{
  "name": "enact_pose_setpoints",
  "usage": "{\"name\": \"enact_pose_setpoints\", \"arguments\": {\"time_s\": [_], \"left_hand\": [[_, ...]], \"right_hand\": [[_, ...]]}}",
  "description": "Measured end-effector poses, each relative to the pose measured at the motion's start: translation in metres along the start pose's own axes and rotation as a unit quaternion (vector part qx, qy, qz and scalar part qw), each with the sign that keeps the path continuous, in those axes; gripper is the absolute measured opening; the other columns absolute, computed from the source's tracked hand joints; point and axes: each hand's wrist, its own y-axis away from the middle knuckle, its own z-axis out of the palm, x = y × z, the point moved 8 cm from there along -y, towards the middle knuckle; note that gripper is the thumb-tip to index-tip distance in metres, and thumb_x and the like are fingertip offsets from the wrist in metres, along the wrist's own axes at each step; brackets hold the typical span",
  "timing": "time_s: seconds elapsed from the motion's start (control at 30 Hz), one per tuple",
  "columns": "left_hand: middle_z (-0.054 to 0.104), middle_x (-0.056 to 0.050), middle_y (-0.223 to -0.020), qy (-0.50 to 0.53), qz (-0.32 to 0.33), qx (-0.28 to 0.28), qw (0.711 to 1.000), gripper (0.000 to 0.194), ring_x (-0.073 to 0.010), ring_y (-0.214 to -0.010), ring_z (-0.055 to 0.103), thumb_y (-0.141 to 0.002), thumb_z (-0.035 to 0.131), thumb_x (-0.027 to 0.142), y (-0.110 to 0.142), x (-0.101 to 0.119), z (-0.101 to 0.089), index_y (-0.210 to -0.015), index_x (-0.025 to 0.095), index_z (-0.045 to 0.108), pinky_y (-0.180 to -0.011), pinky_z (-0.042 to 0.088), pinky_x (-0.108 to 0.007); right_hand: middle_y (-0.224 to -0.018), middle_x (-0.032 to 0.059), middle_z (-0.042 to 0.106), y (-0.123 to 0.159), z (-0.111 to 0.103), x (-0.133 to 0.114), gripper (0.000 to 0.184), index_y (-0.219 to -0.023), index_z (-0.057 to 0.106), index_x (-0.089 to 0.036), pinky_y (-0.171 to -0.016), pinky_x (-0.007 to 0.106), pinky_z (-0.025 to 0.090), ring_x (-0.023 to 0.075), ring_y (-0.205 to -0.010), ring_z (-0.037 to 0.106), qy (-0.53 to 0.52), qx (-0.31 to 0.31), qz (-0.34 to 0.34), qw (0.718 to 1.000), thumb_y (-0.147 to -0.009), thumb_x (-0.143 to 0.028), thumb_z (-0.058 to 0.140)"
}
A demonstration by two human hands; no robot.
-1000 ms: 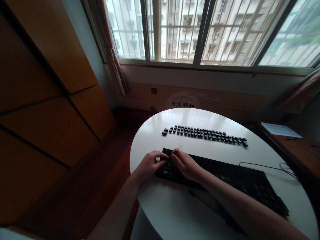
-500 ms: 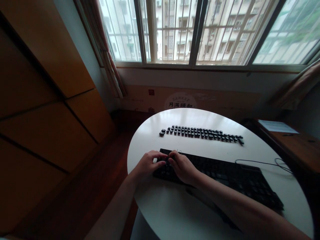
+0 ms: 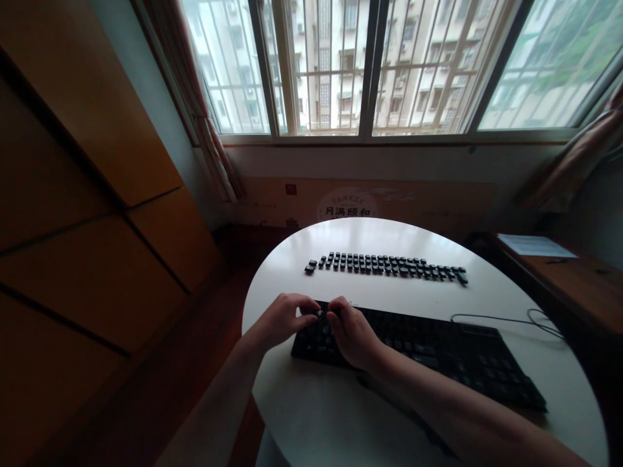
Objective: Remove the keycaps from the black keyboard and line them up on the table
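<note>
"Closer together now, the thumb and fingertips of the left hand?"

"Nearly meeting; can't tell if they grip anything."

"And the rest?"

"White table, black keyboard on it beneath the fingertips, loose keycaps in rows beyond. Right hand pinches a thin wire."

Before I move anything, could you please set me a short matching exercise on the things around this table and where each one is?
1. Loose keycaps
2. Cable
3. Paper sheet
4. Left hand

A. Lying on the brown desk
B. At the left end of the keyboard
C. Lined up between the keyboard and the window
D. Curling across the right side of the white table

Right pairs: 1-C, 2-D, 3-A, 4-B
</note>
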Motion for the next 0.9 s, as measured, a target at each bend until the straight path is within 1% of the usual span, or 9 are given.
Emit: {"name": "enact_pose_setpoints", "arguments": {"time_s": [0.13, 0.23, 0.27, 0.37, 0.43, 0.5, 0.7, 0.8, 0.9], "left_hand": [[0.072, -0.002, -0.083, 0.016, -0.029, 0.077, 0.996, 0.02, -0.0131, -0.066, 0.061, -0.081, 0.066, 0.029, -0.006, -0.023, -0.029, -0.096, 0.018, 0.072, -0.06, 0.049, -0.022], [0.069, -0.001, -0.078, 0.012, -0.03, 0.136, 0.99, 0.022, -0.0102, -0.057, 0.057, -0.08, 0.066, 0.03, -0.027, -0.037, -0.045, -0.097, 0.016, 0.071, -0.054, 0.046, -0.02], [0.07, -0.001, -0.079, 0.003, -0.02, 0.139, 0.99, 0.021, -0.0101, -0.059, 0.058, -0.079, 0.066, 0.027, -0.038, -0.039, -0.046, -0.096, 0.016, 0.07, -0.056, 0.047, -0.02], [0.072, 0.0, -0.081, -0.057, 0.018, 0.127, 0.99, 0.017, -0.0116, -0.066, 0.062, -0.074, 0.066, 0.017, -0.075, -0.041, -0.037, -0.091, 0.016, 0.07, -0.063, 0.049, -0.021], [0.072, 0.0, -0.079, -0.083, 0.03, 0.11, 0.99, 0.016, -0.0116, -0.065, 0.063, -0.073, 0.067, 0.015, -0.096, -0.046, -0.026, -0.088, 0.017, 0.07, -0.067, 0.05, -0.022], [0.073, 0.0, -0.078, -0.095, 0.034, 0.107, 0.989, 0.014, -0.0126, -0.066, 0.064, -0.072, 0.069, 0.016, -0.11, -0.054, -0.018, -0.086, 0.017, 0.071, -0.068, 0.051, -0.024], [0.074, -0.001, -0.085, -0.147, 0.031, 0.133, 0.98, 0.016, -0.0212, -0.089, 0.063, -0.072, 0.073, 0.019, -0.12, -0.078, -0.004, -0.086, 0.023, 0.074, -0.087, 0.049, -0.035], [0.072, -0.003, -0.1, -0.173, 0.023, 0.141, 0.974, 0.016, -0.0258, -0.103, 0.058, -0.071, 0.074, 0.02, -0.12, -0.086, -0.001, -0.086, 0.026, 0.075, -0.097, 0.043, -0.043], [0.065, -0.005, -0.119, -0.19, 0.014, 0.151, 0.97, 0.015, -0.0301, -0.116, 0.051, -0.072, 0.075, 0.022, -0.12, -0.09, -0.001, -0.086, 0.027, 0.076, -0.104, 0.036, -0.049]], "right_hand": [[-0.071, -0.0005, 0.051, -0.001, -0.007, 0.011, 0.017, -0.092, 0.046, -0.02, -0.062, 0.027, 0.036, 0.0151, -0.061, 0.049, 0.018, 0.048, 0.046, 0.998, -0.1, -0.032, 0.036], [-0.071, -0.0009, 0.051, -0.002, -0.006, 0.013, 0.018, -0.092, 0.046, -0.02, -0.062, 0.027, 0.036, 0.0153, -0.061, 0.049, 0.014, 0.041, 0.047, 0.998, -0.099, -0.033, 0.036], [-0.071, -0.0009, 0.051, -0.002, -0.005, 0.013, 0.018, -0.092, 0.046, -0.02, -0.062, 0.027, 0.036, 0.0153, -0.061, 0.049, 0.012, 0.039, 0.047, 0.998, -0.099, -0.033, 0.037], [-0.07, -0.0013, 0.051, -0.002, -0.005, 0.013, 0.018, -0.091, 0.047, -0.02, -0.062, 0.027, 0.035, 0.0149, -0.06, 0.049, 0.011, 0.036, 0.048, 0.998, -0.099, -0.033, 0.037], [-0.069, -0.0016, 0.051, -0.002, -0.005, 0.012, 0.018, -0.091, 0.047, -0.02, -0.061, 0.026, 0.035, 0.0146, -0.06, 0.048, 0.011, 0.033, 0.047, 0.998, -0.099, -0.032, 0.038], [-0.068, -0.0018, 0.05, -0.002, -0.004, 0.012, 0.016, -0.091, 0.048, -0.02, -0.061, 0.026, 0.034, 0.0144, -0.059, 0.048, 0.007, 0.025, 0.044, 0.999, -0.098, -0.031, 0.039], [-0.069, -0.0016, 0.051, -0.003, -0.001, 0.009, 0.014, -0.093, 0.049, -0.02, -0.061, 0.026, 0.034, 0.0141, -0.059, 0.048, 0.004, 0.01, 0.033, 0.999, -0.098, -0.029, 0.039], [-0.064, -0.0034, 0.047, -0.003, 0.001, 0.01, 0.013, -0.094, 0.048, -0.02, -0.059, 0.025, 0.033, 0.0133, -0.056, 0.045, 0.006, -0.001, 0.037, 0.999, -0.098, -0.029, 0.04], [-0.063, -0.004, 0.047, -0.004, 0.003, 0.009, 0.012, -0.094, 0.048, -0.02, -0.058, 0.025, 0.032, 0.0126, -0.053, 0.043, 0.005, -0.011, 0.037, 0.999, -0.097, -0.029, 0.041]]}}
